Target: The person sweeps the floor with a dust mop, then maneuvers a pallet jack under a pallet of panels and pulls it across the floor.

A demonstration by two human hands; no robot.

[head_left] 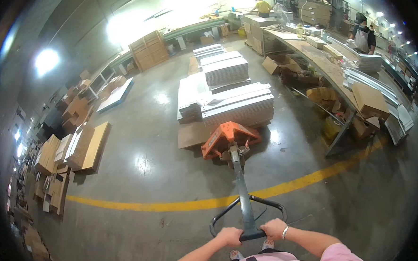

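Both my hands grip the black loop handle of an orange pallet jack (232,133). My left hand (230,236) is wrapped round the bar's left part, and my right hand (274,228), with a band at its wrist, closes on the right part. From the handle, the grey steering shaft (244,194) runs forward to the jack's orange body. Just beyond that body lie stacks of white panels (238,103), piled in several blocks. A brown board (192,135) shows under the near left stack. The jack's forks are hidden by the load.
A yellow floor line (176,206) crosses ahead of me. On the right stands a long workbench (312,55) with boxes beneath. Stacked boards (94,146) lie on the left, and a wooden crate (148,51) stands farther back. Two people (363,37), (262,7) are near the benches.
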